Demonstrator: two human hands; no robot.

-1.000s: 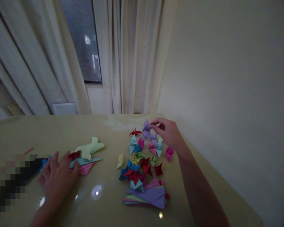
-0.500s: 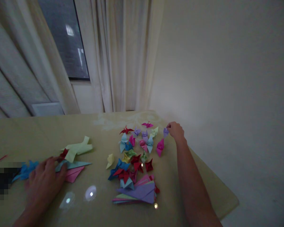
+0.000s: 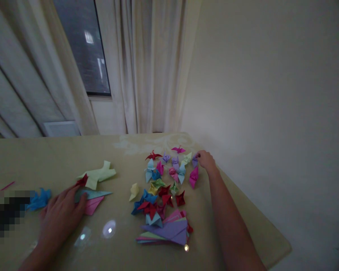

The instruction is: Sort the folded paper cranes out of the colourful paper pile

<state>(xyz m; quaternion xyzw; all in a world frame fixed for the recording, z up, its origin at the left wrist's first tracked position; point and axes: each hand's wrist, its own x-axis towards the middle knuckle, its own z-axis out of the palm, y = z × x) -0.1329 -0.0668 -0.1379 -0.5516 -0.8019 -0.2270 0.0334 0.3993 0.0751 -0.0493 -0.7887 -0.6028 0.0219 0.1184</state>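
Note:
My right hand [image 3: 206,161] pinches a small purple origami crane [image 3: 194,161] at the back right of the table, beside a pale green crane [image 3: 187,159]. A magenta crane [image 3: 194,177] sits just in front of it. My left hand [image 3: 64,210] lies with fingers stretched and thumb apart over folded paper at the left. Its fingertips touch or nearly touch a dark red origami piece [image 3: 82,181]. Under and beside the fingers are a light blue folded paper [image 3: 97,194], a pink one [image 3: 93,205] and a pale green paper plane [image 3: 100,175].
Several colourful cranes, among them red ones [image 3: 148,209], cover the middle of the glossy table [image 3: 115,248]. A stack of folded papers [image 3: 175,232] lies in front of them. Blue origami [image 3: 39,199] sits at far left. A wall [image 3: 271,113] borders the right side; curtains [image 3: 147,75] hang behind.
My right hand has moved slightly left and down with the purple crane, closer to the pale green one. My left hand has slid right toward the red piece. The view has shifted a little.

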